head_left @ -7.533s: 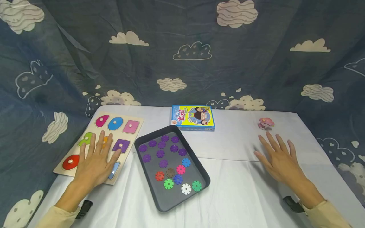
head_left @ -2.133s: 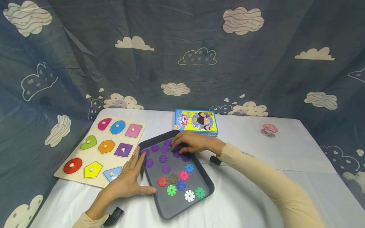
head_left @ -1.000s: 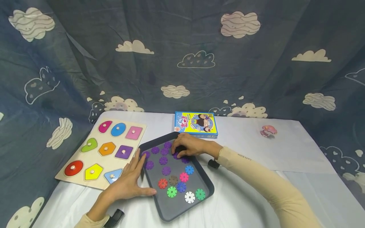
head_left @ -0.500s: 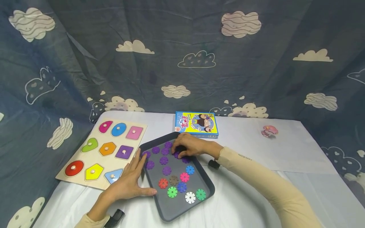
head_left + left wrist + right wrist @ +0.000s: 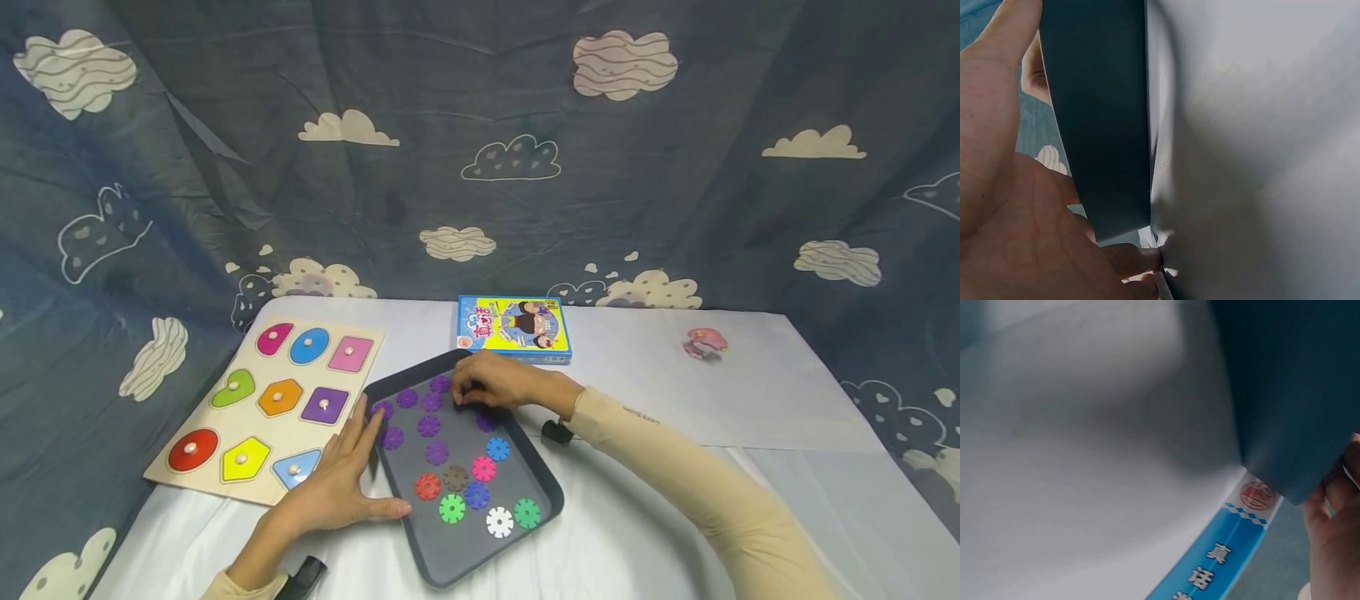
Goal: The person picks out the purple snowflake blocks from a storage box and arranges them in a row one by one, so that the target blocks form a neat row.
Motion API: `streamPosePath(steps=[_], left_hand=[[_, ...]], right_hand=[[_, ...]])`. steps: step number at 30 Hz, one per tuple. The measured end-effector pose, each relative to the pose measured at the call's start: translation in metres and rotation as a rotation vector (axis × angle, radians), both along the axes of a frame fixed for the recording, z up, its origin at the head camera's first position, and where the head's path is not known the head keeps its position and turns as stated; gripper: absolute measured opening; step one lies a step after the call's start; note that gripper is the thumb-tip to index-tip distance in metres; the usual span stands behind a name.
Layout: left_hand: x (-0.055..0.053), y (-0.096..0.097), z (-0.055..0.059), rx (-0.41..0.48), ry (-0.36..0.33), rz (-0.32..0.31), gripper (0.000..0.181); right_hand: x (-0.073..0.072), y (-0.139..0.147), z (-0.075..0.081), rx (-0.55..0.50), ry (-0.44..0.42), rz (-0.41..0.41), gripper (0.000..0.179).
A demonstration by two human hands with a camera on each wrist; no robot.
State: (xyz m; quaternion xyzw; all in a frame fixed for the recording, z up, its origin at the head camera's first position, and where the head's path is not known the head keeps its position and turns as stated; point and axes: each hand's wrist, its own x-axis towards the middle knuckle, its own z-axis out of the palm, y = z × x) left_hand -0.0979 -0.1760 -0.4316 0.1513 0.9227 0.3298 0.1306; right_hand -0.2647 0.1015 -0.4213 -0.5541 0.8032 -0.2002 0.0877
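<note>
A dark grey tray (image 5: 431,558) lies slanted on the white cloth, holding flat notched plastic discs. The purple discs (image 5: 428,426) are spread over its far half; single discs in other colours, such as a pink disc (image 5: 483,468) and a white disc (image 5: 499,522), lie nearer. My left hand (image 5: 333,492) rests along the tray's left side, thumb on the rim and straight fingers spread toward the far corner. Inside the far right part, my right hand (image 5: 498,379) pinches a purple disc, hidden by the fingertips. The right wrist view shows curled fingers (image 5: 1319,515) beyond the tray wall.
To the left lies a wooden knobbed shape puzzle (image 5: 262,417), close to the left hand. A blue and yellow card box (image 5: 513,329) stands just behind the tray. Further right sits a small pink toy (image 5: 705,342). A dark cloud-patterned curtain (image 5: 375,200) hangs behind the table.
Both hands came from resting apart to the tray. In the last half second my right fingertips drew together and the purple disc between them left its spot. The left hand stayed put.
</note>
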Motion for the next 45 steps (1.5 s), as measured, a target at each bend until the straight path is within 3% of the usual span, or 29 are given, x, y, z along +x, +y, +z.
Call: streamPosePath(steps=[5, 12, 23, 31, 45], left_hand=[[-0.001, 0.001, 0.000, -0.001, 0.001, -0.005, 0.133], [0.000, 0.001, 0.000, -0.002, -0.001, -0.002, 0.133], [0.000, -0.001, 0.003, -0.035, 0.026, -0.014, 0.137], [-0.001, -0.002, 0.007, -0.059, 0.013, -0.037, 0.137], [-0.003, -0.001, 0.010, -0.066, -0.018, -0.043, 0.138]], right_hand=[[0.002, 0.005, 0.006, -0.057, -0.071, -0.041, 0.008], [0.005, 0.023, 0.010, -0.231, -0.151, -0.146, 0.011], [0.016, 0.058, 0.014, -0.384, -0.338, -0.424, 0.019], [0.021, 0.078, 0.007, -0.398, -0.397, -0.587, 0.018], [0.022, 0.091, -0.012, -0.307, -0.404, -0.711, 0.017]])
